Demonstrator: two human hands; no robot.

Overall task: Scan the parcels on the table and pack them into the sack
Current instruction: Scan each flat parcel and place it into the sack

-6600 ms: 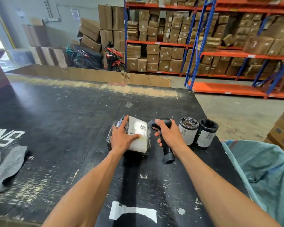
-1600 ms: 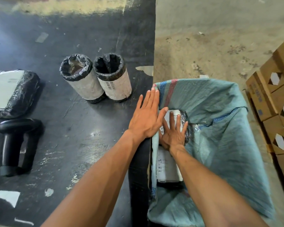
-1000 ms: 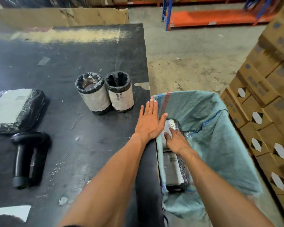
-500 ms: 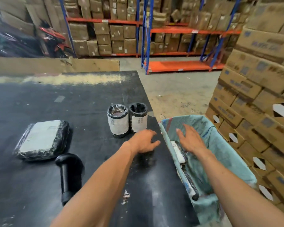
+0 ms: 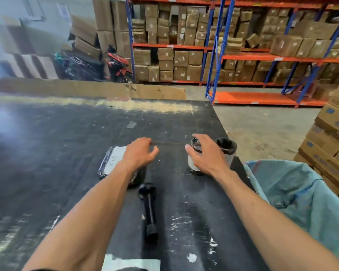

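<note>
A flat parcel (image 5: 111,160) in black wrap with a white label lies on the black table (image 5: 67,143). My left hand (image 5: 140,152) hovers over its right end, fingers apart and empty. Two upright cylindrical parcels stand at the table's right edge. My right hand (image 5: 204,153) is open in front of the nearer cylinder (image 5: 194,164), partly hiding it; I cannot tell if it touches. The other cylinder (image 5: 227,148) stands just right of it. A black handheld scanner (image 5: 149,210) lies on the table between my forearms. The teal woven sack (image 5: 294,192) hangs open off the table's right side.
Stacked cardboard boxes (image 5: 329,141) stand on the floor right of the sack. A cardboard sheet (image 5: 86,89) borders the table's far edge. Blue and orange racks (image 5: 243,55) full of boxes fill the background, with a motorbike (image 5: 117,63) to their left.
Both hands have left the sack and swung back over the table, the left to the flat parcel, the right to the cylinders. The view has turned left, so the sack's inside is out of sight.
</note>
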